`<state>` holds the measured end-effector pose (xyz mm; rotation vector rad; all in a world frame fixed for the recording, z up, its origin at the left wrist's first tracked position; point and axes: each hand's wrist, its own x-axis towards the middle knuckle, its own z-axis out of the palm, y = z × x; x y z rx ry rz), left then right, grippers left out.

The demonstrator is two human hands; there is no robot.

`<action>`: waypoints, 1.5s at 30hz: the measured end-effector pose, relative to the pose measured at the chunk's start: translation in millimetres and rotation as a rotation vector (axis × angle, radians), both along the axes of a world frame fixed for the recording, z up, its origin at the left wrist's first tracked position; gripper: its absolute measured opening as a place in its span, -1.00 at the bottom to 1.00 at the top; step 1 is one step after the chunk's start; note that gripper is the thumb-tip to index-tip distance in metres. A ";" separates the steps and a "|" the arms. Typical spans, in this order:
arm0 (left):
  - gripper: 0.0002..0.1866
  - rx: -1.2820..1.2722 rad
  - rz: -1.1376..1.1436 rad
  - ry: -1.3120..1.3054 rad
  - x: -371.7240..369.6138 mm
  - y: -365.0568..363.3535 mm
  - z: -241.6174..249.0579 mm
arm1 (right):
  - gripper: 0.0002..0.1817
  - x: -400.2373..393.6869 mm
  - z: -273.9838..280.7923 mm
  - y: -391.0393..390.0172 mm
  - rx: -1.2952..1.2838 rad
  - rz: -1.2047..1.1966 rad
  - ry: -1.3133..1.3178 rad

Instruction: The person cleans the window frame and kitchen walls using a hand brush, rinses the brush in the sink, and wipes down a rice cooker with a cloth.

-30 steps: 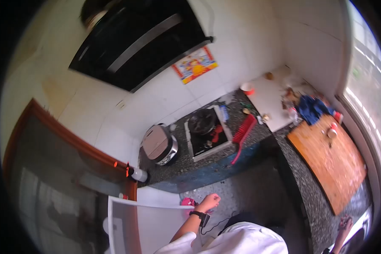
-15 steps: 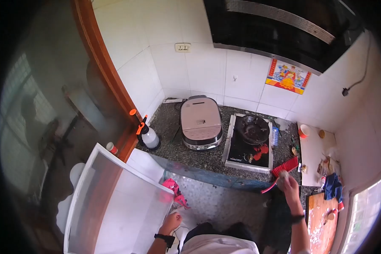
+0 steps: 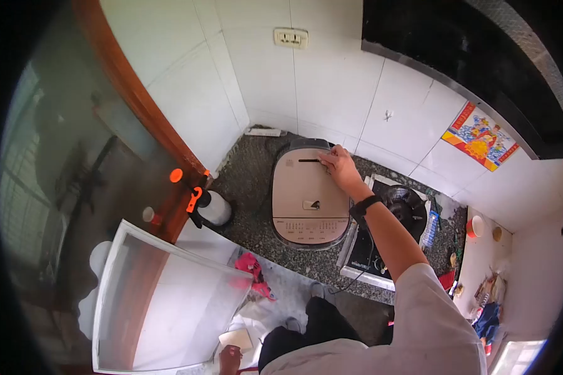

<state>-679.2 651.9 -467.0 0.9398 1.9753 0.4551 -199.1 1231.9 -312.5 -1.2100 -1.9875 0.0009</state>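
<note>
My right hand (image 3: 336, 164) reaches across to the back of a pinkish-beige rice cooker (image 3: 297, 187) on the counter. Its thumb rests on the lid beside a dark slot and its bent fingers grip the rear edge. The lid is shut, and its printed control panel faces me. Low in the view, my left hand (image 3: 229, 357) is closed at the edge of a pale square pad (image 3: 234, 339). The pad looks held, though the fingertips are partly hidden. A thin red strip shows beside that hand.
Left of the cooker stands a spray bottle (image 3: 214, 207) with orange parts. On the right are a cooktop (image 3: 364, 253) with a black pan (image 3: 406, 206) and a red brush (image 3: 446, 279). A white-framed glass panel (image 3: 169, 306) stands at left. Pink cloth (image 3: 249, 267) lies below the counter.
My right hand has left the area by the red brush and moved left to the cooker's back edge. My left hand has moved lower. The view has shifted closer to the cooker.
</note>
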 end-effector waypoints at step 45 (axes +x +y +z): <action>-0.86 0.159 0.072 0.001 -102.7 176.0 -26.5 | -0.86 -202.5 13.5 -29.8 -0.307 0.344 -0.975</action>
